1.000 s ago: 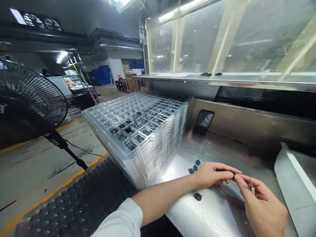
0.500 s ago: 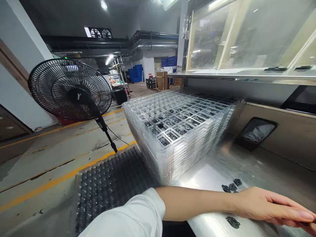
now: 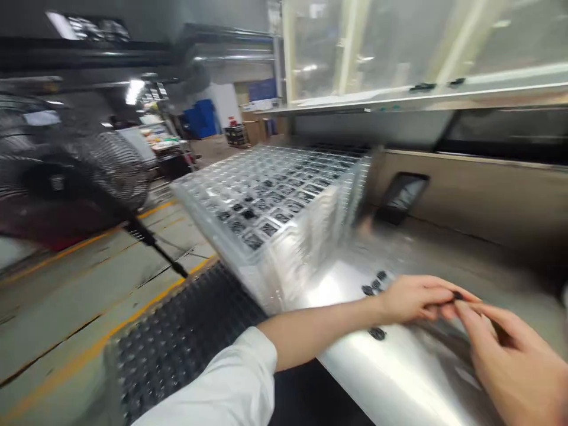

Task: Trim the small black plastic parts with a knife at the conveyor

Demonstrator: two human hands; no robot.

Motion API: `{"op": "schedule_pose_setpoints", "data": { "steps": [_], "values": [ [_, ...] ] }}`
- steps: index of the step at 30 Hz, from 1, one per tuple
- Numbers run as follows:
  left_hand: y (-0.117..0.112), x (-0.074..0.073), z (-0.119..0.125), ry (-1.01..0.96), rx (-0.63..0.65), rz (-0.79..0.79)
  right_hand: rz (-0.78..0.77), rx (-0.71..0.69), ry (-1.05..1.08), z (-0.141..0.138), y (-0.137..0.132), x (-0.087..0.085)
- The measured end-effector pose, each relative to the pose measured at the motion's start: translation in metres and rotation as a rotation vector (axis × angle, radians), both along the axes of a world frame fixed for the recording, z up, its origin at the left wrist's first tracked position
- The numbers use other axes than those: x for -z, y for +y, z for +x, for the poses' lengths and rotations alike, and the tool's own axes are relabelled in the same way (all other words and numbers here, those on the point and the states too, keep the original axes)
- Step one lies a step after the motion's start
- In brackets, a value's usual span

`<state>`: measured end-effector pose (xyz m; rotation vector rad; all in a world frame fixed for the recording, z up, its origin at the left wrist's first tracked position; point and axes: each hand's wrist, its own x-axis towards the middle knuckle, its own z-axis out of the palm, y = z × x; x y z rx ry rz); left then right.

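Note:
Over the metal tabletop [image 3: 399,378] my left hand [image 3: 415,299] and my right hand [image 3: 517,355] meet at their fingertips. Between them is a small black part [image 3: 457,295], mostly covered by the fingers and blurred. Both hands are closed in a pinch on it. Beside my left wrist lie several small round black parts [image 3: 375,284] in a cluster. Another round black part [image 3: 377,333], which looks spoked, rests on the metal below the wrist.
A tall stack of clear trays [image 3: 275,248], black parts in the top pockets, stands left of my hands. Lower left is another pocketed tray [image 3: 177,343]. A fan [image 3: 57,177] stands beyond. A black framed object [image 3: 403,198] leans at the back under a shelf [image 3: 399,105].
The view has swung right and down, so the trays and fan appear further left. My right hand has come into view, with the small black part between both hands' fingertips.

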<state>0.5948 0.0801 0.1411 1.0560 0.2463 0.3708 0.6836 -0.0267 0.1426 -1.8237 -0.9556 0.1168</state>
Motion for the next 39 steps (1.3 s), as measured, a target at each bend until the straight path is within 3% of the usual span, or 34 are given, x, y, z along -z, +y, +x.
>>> {"op": "schedule_pose_setpoints", "data": {
  "steps": [1,5,12,39],
  "values": [
    [-0.005,-0.008,-0.008,-0.026,-0.024,-0.006,0.012,0.028,-0.033,0.002,-0.007,-0.002],
    [-0.012,-0.024,-0.021,-0.016,-0.134,-0.024,0.199,-0.119,-0.192,0.005,-0.016,-0.007],
    [-0.017,-0.02,-0.017,-0.039,-0.131,0.044,0.113,-0.189,-0.284,-0.001,-0.019,-0.004],
    [-0.014,-0.02,-0.021,-0.053,-0.136,0.014,0.113,-0.109,-0.369,0.001,-0.019,0.003]
  ]
}}
